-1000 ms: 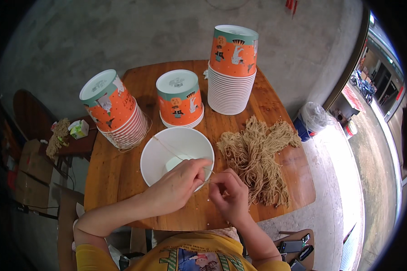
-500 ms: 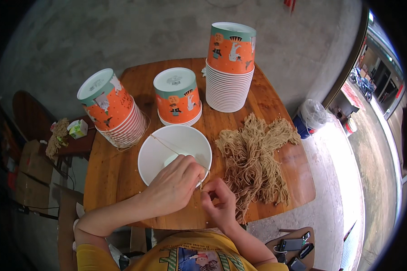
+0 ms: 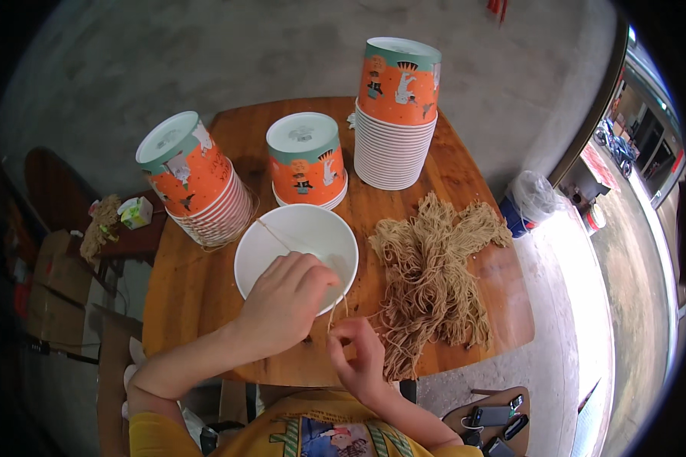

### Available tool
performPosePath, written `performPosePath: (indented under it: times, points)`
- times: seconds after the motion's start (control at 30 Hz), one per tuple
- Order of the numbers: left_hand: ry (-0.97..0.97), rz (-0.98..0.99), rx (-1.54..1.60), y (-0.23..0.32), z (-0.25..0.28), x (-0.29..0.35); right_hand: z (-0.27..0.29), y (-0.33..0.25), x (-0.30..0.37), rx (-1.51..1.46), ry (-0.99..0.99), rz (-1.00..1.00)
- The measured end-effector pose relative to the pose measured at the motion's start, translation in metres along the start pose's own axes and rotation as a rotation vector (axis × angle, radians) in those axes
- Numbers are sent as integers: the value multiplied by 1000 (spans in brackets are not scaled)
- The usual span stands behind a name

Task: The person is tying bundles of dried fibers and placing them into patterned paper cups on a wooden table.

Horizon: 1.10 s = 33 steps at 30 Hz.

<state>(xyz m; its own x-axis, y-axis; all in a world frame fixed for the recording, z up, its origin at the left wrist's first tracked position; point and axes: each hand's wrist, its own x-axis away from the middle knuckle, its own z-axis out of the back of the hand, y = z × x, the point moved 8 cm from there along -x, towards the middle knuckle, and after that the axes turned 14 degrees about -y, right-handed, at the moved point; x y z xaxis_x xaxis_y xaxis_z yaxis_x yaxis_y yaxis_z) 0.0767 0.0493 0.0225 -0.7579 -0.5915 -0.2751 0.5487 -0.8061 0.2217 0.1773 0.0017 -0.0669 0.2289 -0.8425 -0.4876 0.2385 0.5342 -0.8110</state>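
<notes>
A white paper bucket (image 3: 253, 263) stands mouth up on the table in front of me. Tan string (image 3: 273, 233) crosses its opening from the far rim to my left hand (image 3: 288, 293), whose curled fingers grip it over the near rim. From there the string drops in a small loop to my right hand (image 3: 357, 354), where thumb and forefinger pinch it just outside the bucket. To the right lies a large loose bundle of tan strings (image 3: 434, 282), close by my right hand.
Upside-down orange-and-green buckets stand beyond: a left stack (image 3: 202, 179) wound with string, a short middle stack (image 3: 306, 164) and a tall right stack (image 3: 396, 114). All are on the wooden table (image 3: 194, 305). A lined blue bin (image 3: 522, 209) sits on the floor at right.
My right hand has moved slightly left and down, toward me. My left hand has shifted a little, its fingers turned further over the bucket. The whole view has tilted slightly.
</notes>
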Motion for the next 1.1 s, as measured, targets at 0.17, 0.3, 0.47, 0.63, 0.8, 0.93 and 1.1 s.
performPosePath:
  times: [0.17,0.3,0.47,0.63,0.8,0.93,1.1]
  points:
    - [368,134,341,10,-4,60,7,-16,11,209,-54,95]
    - [279,476,890,-1,-58,85,3,-30,12,331,-104,184]
    - [214,634,1446,-7,-85,72,-7,-32,12,376,-169,262]
    - [248,777,1864,-3,-99,65,-6,-32,12,367,-217,300]
    - [305,727,1876,-9,-102,64,-1,-35,2,310,-301,355]
    - [303,723,1851,-10,-99,62,2,-32,-5,385,-410,336]
    - [271,744,1933,-7,-102,62,3,-31,-5,453,-353,311]
